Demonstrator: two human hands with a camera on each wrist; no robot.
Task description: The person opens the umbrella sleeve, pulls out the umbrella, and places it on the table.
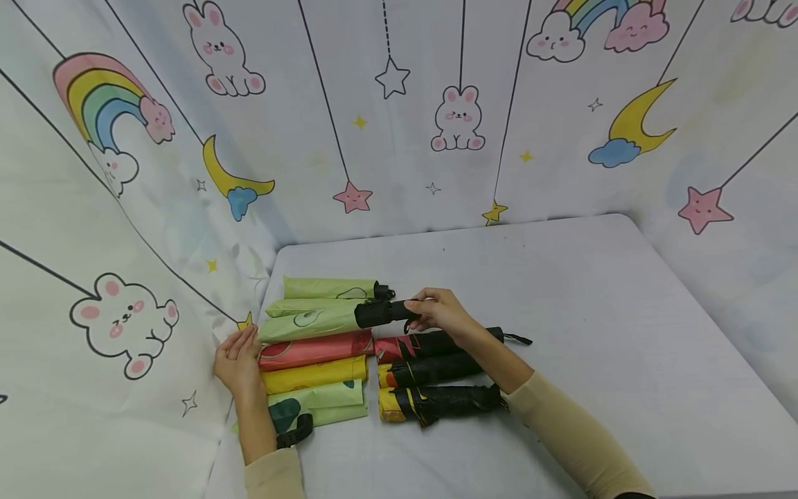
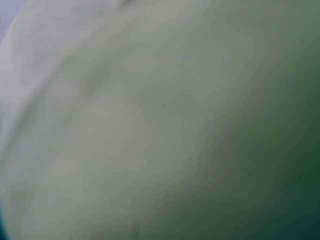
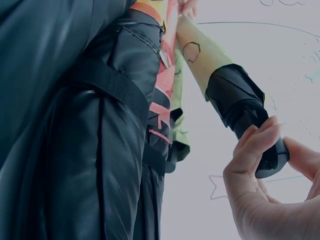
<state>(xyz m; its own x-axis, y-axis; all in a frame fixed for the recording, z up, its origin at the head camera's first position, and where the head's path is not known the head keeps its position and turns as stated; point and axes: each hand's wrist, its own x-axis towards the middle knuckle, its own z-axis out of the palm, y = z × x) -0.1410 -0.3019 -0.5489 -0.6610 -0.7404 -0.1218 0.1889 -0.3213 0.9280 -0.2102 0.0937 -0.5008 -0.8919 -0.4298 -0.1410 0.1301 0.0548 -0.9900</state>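
A folded light green umbrella [image 1: 327, 322] spans the gap between my two hands. My right hand [image 1: 441, 312] grips its black handle [image 3: 272, 152] between thumb and fingers, with a black cord hanging below. At the umbrella's other end, my left hand [image 1: 237, 364] has its fingertips on the green tip, as the right wrist view also shows. Just in front of it lies a red folded umbrella [image 1: 318, 350]; behind are two more light green ones, the farther [image 1: 327, 287] with a black end. Only blurred pale and green surfaces appear in the left wrist view.
Nearer me on the left are a yellow folded umbrella [image 1: 314, 375] and a green one with dark patches [image 1: 337, 402]. Under my right forearm lie several black-ended umbrellas [image 1: 445, 404]. A patterned cloth [image 1: 411, 166] hangs along the white table's [image 1: 592, 388] back and sides.
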